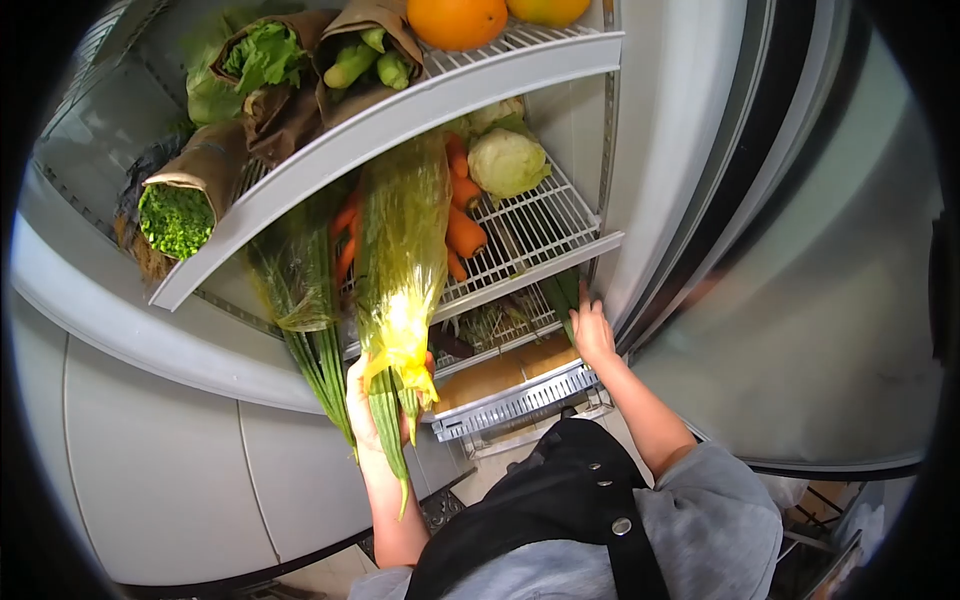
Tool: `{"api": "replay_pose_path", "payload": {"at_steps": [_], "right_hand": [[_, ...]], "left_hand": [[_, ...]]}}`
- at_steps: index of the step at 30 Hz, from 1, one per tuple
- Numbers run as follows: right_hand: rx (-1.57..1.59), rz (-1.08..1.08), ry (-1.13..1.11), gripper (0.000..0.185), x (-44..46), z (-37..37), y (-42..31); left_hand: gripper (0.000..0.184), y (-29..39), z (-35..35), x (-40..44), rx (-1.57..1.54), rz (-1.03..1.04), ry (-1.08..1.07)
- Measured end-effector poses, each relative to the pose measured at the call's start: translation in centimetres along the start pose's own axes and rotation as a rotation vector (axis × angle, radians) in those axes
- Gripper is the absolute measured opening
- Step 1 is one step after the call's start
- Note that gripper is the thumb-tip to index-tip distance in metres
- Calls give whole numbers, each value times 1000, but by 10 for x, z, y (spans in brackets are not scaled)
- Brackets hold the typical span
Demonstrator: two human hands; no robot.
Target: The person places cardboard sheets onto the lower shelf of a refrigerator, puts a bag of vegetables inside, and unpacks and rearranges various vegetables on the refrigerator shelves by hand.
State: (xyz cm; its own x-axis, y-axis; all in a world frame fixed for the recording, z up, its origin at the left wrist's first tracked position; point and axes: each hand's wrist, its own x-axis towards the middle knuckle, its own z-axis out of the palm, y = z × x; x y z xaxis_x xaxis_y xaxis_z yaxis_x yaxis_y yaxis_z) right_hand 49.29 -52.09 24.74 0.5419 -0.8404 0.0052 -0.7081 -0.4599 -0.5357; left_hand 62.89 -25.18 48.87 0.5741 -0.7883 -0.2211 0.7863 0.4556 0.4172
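My left hand (364, 408) is closed around the lower end of a yellowish see-through plastic bag (405, 240). Long ridge gourds (388, 425) stick out of the bag's open end, tips pointing down at me. Beside it hangs a second plastic bag (295, 270) with long green vegetables (325, 375) poking out over the fridge's edge. At the right end of a lower shelf, my right hand (592, 330) has its fingers on a long dark green vegetable (562, 300). The far side of that vegetable is hidden under the shelf edge.
Carrots (465, 230) and a pale cabbage (507, 162) lie on the middle wire rack (540, 225). Paper-wrapped greens (178, 215) and orange fruit (457, 22) fill the upper shelf, whose white front rail (400, 105) juts out. The fridge door (800, 300) stands open at right.
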Motion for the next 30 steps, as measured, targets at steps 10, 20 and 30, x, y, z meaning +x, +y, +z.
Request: {"api": "replay_pose_path", "payload": {"at_steps": [10,20,30], "right_hand": [[43,24,-28,61,9,8,7],[55,43,-188,76,30,-12,-18],[498,-42,23,58,39,-6,-19]], "left_hand": [[54,6,-12,3,-17,-57,47],[51,4,-11,2,4,-99,52],[49,1,-27,4,9,-91,65]]}}
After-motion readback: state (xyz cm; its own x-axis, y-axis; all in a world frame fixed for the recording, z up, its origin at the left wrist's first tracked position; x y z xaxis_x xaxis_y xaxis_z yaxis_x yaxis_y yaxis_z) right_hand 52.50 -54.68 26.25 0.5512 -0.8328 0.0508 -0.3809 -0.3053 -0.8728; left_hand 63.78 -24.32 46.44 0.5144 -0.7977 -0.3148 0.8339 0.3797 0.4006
